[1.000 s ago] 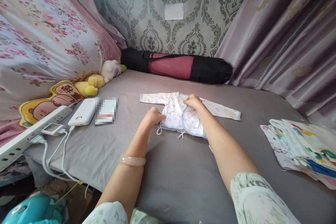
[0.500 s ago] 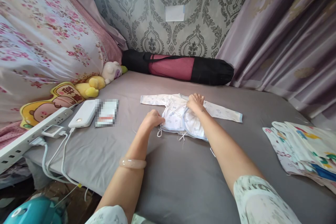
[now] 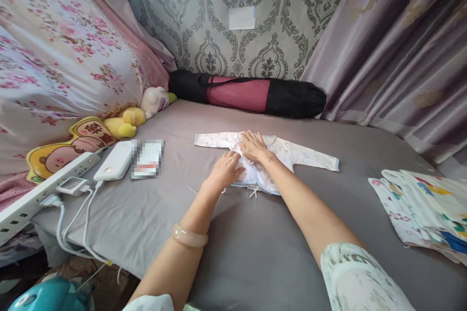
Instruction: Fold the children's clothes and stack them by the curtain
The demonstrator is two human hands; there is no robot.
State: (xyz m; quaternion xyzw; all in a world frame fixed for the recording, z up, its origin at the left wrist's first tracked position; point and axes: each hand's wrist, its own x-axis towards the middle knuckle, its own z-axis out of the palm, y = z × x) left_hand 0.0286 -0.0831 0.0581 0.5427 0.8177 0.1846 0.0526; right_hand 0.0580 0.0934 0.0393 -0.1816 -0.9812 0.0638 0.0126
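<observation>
A small white baby shirt (image 3: 284,148) with pale blue edging lies spread on the grey sheet, sleeves out to both sides. White ties hang from its lower hem. My right hand (image 3: 253,146) rests flat on the upper left of its chest, fingers spread and pointing away from me. Over the shirt's left side lies my left hand (image 3: 226,171), palm down with fingers stretched out, a pale bangle on that wrist. Neither hand grips the cloth. Part of the shirt's front is hidden under my hands and right forearm.
Folded printed cloths (image 3: 423,209) are stacked at the right. To the left are a white power bank (image 3: 115,160), a blurred-out flat item (image 3: 148,159), a power strip (image 3: 47,189) with cables and plush toys (image 3: 126,122). A black and pink long bag (image 3: 237,93) lies along the wall.
My right hand has let go of the shirt's neck area and moved left, flattening on the chest. My left hand has released the lower left edge and moved up and right onto the shirt.
</observation>
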